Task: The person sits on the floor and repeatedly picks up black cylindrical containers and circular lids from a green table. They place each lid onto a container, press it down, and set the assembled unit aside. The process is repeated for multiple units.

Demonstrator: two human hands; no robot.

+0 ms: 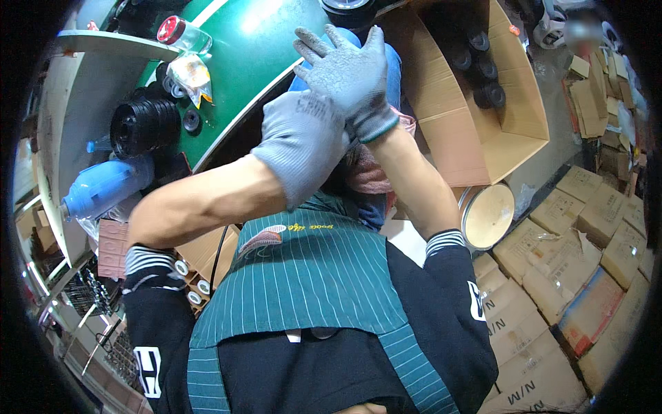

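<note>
Both my hands wear grey knit work gloves and meet in front of my apron. My right hand (348, 76) is raised with its fingers spread, palm side showing, and it holds nothing. Against its wrist, my left hand (303, 134) is closed at the cuff of the right glove (379, 124). The left fingertips are mostly hidden by the right hand. Behind the hands are blue-clad knees (393, 72) and a pinkish cloth (369, 172) on my lap.
A green-topped table (241, 41) holds a red-lidded jar (185, 34), a plastic pouch (189, 76) and black spools (143, 127). At right, an open carton (514, 148) contains black round parts (488, 69). A round drum (488, 215) and stacked cartons (552, 269) stand nearby. A blue bottle (107, 188) is at left.
</note>
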